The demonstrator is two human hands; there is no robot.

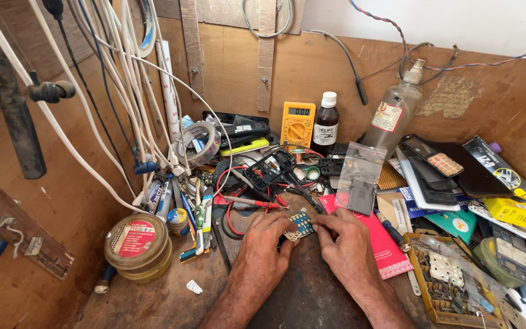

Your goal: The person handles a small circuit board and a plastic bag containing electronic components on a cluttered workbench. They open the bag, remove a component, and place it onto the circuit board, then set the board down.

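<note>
A small blue circuit board (300, 225) with pale dots sits between my two hands over the dark worktop. My left hand (264, 245) pinches its left edge with thumb and fingers. My right hand (346, 242) grips its right edge. Both forearms reach in from the bottom of the view. Just beyond the board lie a red-handled screwdriver (252, 201) and red and black probe leads (234, 214). A red booklet (380, 242) lies partly under my right hand.
A yellow multimeter (298, 125), a dark bottle (326, 124) and a clear spray bottle (394, 114) stand against the wooden back wall. White cables (120, 91) hang at left. A round tin (137, 245) sits left. Phones and parts (442, 173) crowd the right, with a tray (439, 304).
</note>
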